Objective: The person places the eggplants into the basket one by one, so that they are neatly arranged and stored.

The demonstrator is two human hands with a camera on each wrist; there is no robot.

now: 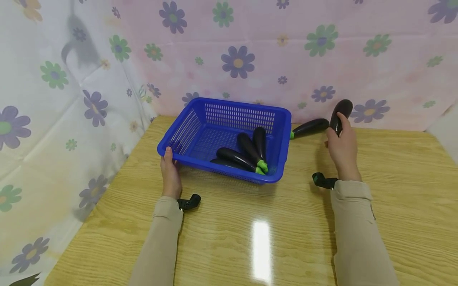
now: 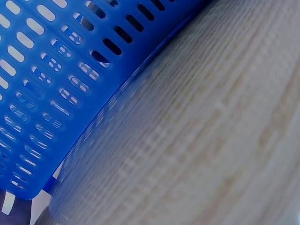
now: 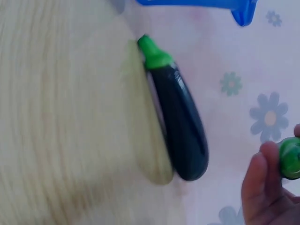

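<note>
My left hand [image 1: 171, 174] grips the front left corner of a blue plastic basket [image 1: 247, 106], thumb over the rim; its other fingers are mostly hidden. The basket's slotted wall [image 2: 70, 84] fills the upper left of the left wrist view. Several dark eggplants [image 1: 236, 158] with green caps lie inside, towards the front right. To the basket's right, my right hand [image 1: 342, 153] holds another eggplant [image 1: 343, 108], its rounded end upward. The held eggplant's green cap [image 3: 290, 158] shows beside the fingers in the right wrist view. Left of that hand, one more eggplant [image 1: 311, 127] lies on the table.
The wood-grain table [image 1: 222, 238] extends in front of the basket and to the right. A flower-print cloth [image 1: 272, 59] hangs right behind the table's back edge, and a similar cloth [image 1: 46, 119] covers the left side. Each wrist wears a small black camera [image 1: 189, 202].
</note>
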